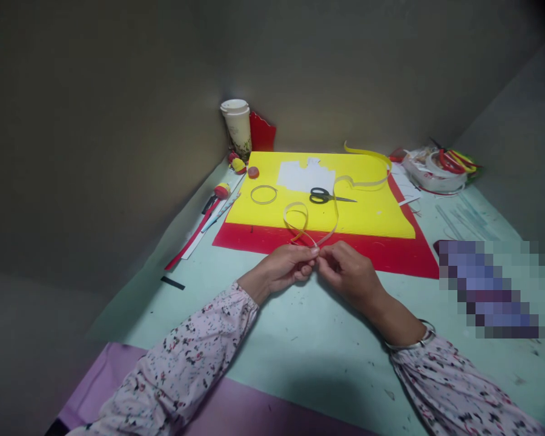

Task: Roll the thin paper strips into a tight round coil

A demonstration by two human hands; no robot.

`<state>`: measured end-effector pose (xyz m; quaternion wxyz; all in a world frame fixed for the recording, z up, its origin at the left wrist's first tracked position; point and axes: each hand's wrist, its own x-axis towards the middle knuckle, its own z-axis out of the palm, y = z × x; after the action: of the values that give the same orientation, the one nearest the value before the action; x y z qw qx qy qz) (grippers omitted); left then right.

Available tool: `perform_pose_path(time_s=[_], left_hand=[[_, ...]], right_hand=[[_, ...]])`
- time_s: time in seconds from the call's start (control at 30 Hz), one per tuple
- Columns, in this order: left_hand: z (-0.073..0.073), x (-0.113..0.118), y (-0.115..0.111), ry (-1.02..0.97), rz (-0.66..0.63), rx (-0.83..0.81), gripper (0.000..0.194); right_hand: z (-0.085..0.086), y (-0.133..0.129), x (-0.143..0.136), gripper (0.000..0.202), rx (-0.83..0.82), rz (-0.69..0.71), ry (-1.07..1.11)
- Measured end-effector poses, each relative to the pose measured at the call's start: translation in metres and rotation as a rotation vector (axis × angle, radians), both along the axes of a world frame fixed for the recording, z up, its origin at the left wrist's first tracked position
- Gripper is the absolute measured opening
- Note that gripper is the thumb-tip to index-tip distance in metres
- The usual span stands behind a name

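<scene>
My left hand (289, 267) pinches a narrow yellow strip (336, 212) between thumb and fingers. From this pinch the strip makes a loop and a long tail that curls over the yellow sheets to the far right. Close beside it, the closed fingers of my right hand (349, 272) meet the strip at the same spot; the exact grip is too small to make out. Beyond my hands, black-handled scissors (320, 195) lie on the yellow sheets (254, 212), near a separate ring of strip (263, 201) and a torn white paper (300, 175).
A red sheet (418, 260) lies under the yellow ones. At the back left stands a paper cup (236, 124), with a small red-yellow ball (222, 191) and a red strip (193, 236) nearer. A clear container (436, 172) of coloured strips sits back right, a blurred-out object (485, 290) nearer.
</scene>
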<state>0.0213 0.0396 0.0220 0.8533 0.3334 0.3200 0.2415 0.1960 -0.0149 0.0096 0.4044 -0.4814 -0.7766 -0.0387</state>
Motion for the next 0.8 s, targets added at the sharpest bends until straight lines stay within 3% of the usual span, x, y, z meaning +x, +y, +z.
perform_pose_path(time_s=[0.8], left_hand=[[0.0008, 0.0002, -0.0007, -0.009, 0.014, -0.006, 0.023]], right_hand=[[-0.0004, -0.0004, 0.0003, 0.009, -0.069, 0.005, 0.030]])
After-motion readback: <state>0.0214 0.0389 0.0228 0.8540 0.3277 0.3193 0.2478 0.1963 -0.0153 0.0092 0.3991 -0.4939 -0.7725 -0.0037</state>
